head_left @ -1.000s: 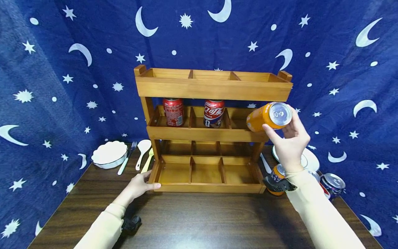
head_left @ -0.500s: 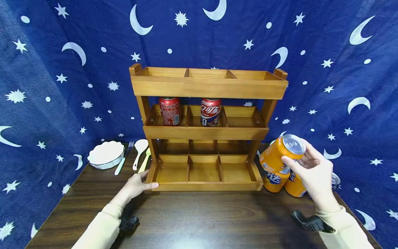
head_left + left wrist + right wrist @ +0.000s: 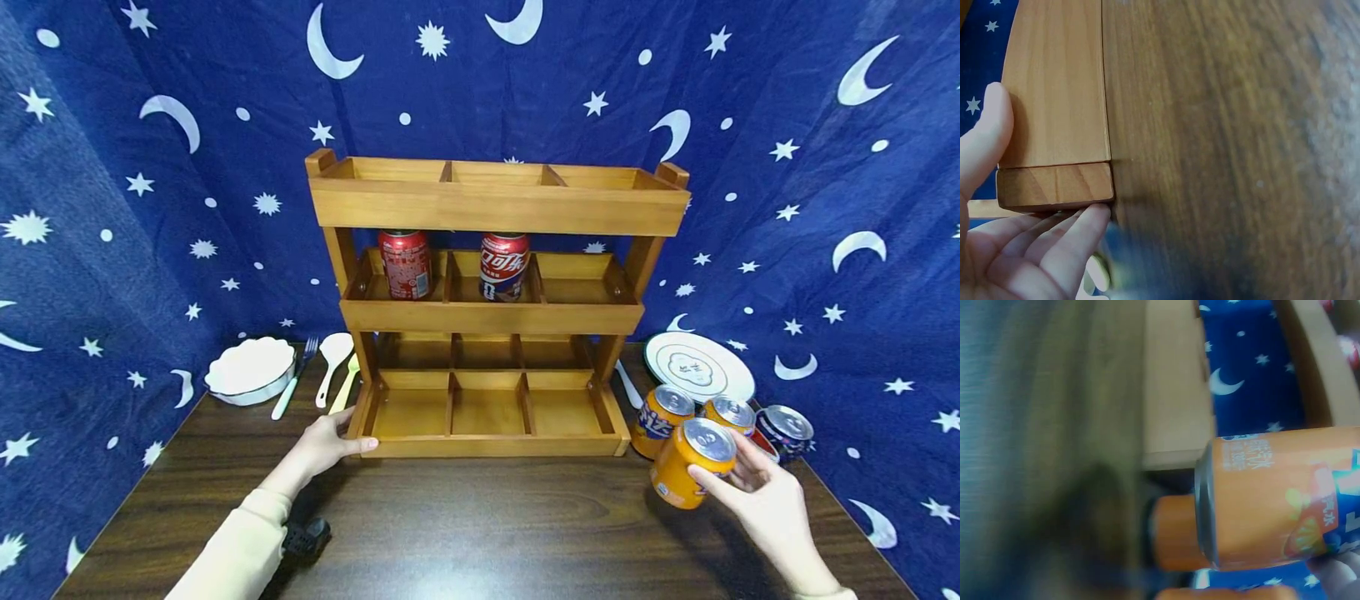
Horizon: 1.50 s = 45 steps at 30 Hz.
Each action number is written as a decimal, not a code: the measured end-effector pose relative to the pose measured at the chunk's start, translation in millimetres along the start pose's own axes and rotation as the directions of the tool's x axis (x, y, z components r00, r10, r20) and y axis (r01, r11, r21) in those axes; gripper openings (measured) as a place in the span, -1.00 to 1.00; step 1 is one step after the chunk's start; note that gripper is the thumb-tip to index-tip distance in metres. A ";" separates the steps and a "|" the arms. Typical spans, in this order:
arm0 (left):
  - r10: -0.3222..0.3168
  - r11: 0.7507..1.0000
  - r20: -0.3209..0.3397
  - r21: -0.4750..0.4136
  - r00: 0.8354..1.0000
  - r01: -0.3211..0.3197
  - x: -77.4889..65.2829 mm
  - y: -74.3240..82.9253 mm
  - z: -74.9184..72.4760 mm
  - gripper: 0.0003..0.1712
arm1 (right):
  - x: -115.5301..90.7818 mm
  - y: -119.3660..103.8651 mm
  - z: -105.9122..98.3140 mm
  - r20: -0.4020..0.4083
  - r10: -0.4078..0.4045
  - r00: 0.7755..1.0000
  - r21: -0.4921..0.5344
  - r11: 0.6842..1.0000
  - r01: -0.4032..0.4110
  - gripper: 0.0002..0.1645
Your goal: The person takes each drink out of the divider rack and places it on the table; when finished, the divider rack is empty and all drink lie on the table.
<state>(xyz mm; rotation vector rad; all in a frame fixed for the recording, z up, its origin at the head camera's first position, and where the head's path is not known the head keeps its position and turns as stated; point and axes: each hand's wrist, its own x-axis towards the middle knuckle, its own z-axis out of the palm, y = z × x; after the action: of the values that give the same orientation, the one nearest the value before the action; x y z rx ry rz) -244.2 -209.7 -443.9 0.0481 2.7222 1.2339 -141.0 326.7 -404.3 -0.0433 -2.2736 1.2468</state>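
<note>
My right hand (image 3: 776, 510) holds an orange soda can (image 3: 684, 473) upright, thumb on one side and fingers behind, close over the table at the front right. Its printed side and bottom rim fill much of the right wrist view. Right behind it stand two more orange soda cans, a left one (image 3: 651, 427) and a right one (image 3: 738, 408). With my left hand (image 3: 318, 450) I grip the lower left corner of a three-tier wooden rack (image 3: 491, 318); the left wrist view shows thumb and fingers around the corner's end (image 3: 1057, 186).
Two red cola cans, one left (image 3: 407, 271) and one middle (image 3: 502, 273), stand on the middle tier. Right: plates (image 3: 660, 362), a dark can (image 3: 786, 429) and a white-handled utensil (image 3: 628, 385). Left: a white fluted dish (image 3: 251, 392), a fork (image 3: 288, 392) and spoons (image 3: 333, 358).
My right hand has carried the orange soda can from in front of the middle tier's right compartment down to the front right of the table. The left hand has kept its grip on the rack.
</note>
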 end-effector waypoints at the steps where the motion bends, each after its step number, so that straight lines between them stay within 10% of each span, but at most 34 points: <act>1: 0.001 1.000 0.002 0.001 1.000 -0.001 0.0 0.6 -0.5 0.04 | -2.6 3.3 0.3 0.009 0.010 1.000 -0.002 1.000 -0.010 -0.24; 18: 0.009 1.000 -0.001 0.012 1.000 -0.009 2.1 3.4 -0.3 0.05 | -2.7 100.5 17.9 0.058 0.046 0.997 0.013 0.999 -0.047 -0.21; 37: 0.006 1.000 -0.013 0.023 1.000 -0.005 1.8 0.6 -1.6 0.07 | -8.2 72.2 14.6 0.100 -0.002 0.995 -0.077 0.997 0.010 -0.18; 45: -0.011 1.000 -0.007 0.014 1.000 0.011 -0.3 0.8 1.0 0.05 | -3.3 7.2 6.6 0.010 -0.093 0.996 -0.020 0.995 0.094 -0.17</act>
<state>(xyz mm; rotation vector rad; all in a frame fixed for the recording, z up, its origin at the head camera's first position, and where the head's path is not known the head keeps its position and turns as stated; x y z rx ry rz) -243.8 -208.4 -444.0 0.0312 2.7334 1.2141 -142.8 324.9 -414.3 0.0611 -2.2693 1.1777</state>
